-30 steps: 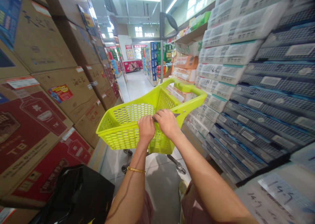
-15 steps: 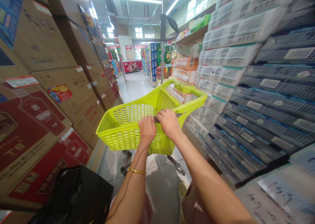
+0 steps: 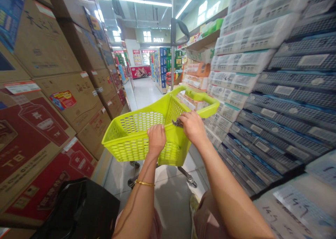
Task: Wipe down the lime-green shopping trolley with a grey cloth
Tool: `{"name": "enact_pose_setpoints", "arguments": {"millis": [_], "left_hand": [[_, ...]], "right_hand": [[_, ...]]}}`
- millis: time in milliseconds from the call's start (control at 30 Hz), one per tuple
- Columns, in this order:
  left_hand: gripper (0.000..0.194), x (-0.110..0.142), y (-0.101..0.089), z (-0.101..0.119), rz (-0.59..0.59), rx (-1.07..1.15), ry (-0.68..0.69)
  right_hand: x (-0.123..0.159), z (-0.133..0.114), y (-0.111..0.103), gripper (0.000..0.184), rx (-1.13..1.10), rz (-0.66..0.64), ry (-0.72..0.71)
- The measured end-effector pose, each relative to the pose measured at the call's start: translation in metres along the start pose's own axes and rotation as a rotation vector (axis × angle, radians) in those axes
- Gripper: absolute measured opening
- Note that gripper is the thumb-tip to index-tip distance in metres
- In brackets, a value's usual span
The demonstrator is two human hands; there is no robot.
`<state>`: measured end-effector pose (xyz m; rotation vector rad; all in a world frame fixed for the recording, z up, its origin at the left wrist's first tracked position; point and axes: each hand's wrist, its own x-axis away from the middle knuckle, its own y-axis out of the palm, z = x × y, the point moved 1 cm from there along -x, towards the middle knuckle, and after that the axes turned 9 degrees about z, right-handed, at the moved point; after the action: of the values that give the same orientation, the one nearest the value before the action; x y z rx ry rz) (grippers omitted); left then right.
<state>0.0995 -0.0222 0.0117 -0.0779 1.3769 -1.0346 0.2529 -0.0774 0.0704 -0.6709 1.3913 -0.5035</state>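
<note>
A yellow-green shopping cart (image 3: 131, 146) with perforated basket sides stands crosswise in front of me. My left hand (image 3: 156, 138) is closed over the near rim of its basket, fingers curled inward. On the same rim, further right near the handle, rests my right hand (image 3: 193, 127). Pinched under its fingers is a dark grey crumpled cloth (image 3: 177, 122), which lies against the rim; much of it is covered by the hand. Inside, the part of the basket that shows holds nothing. A gold bracelet (image 3: 145, 183) circles my left wrist.
Stacked cartons (image 3: 55, 88) wall the left side, with a black container (image 3: 81, 207) at lower left. Packs in white wrap (image 3: 241, 60) and dark checked bundles (image 3: 278, 102) pile up on the right. Beyond the cart rises a metal pole (image 3: 172, 63); the aisle floor (image 3: 147, 91) runs ahead.
My right hand has slid right along the cart's rim with the grey cloth, away from my left hand. The left hand keeps its place on the rim.
</note>
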Motion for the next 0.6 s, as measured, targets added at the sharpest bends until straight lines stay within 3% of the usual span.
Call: {"name": "enact_pose_setpoints", "arguments": {"millis": [100, 367, 467, 600], "left_hand": [[0.030, 0.000, 0.001, 0.001, 0.012, -0.003, -0.011], [0.029, 0.001, 0.005, -0.002, 0.029, -0.027, -0.015], [0.029, 0.000, 0.005, -0.005, 0.012, -0.020, 0.002], [0.032, -0.002, 0.003, -0.007, -0.006, -0.020, 0.003]], "right_hand": [[0.002, -0.001, 0.001, 0.027, 0.005, 0.026, 0.024], [0.004, -0.050, 0.036, 0.023, -0.061, 0.086, -0.135], [0.002, -0.043, 0.034, 0.023, -0.060, 0.091, -0.144], [0.001, -0.013, 0.017, 0.023, -0.044, 0.102, -0.067]]}}
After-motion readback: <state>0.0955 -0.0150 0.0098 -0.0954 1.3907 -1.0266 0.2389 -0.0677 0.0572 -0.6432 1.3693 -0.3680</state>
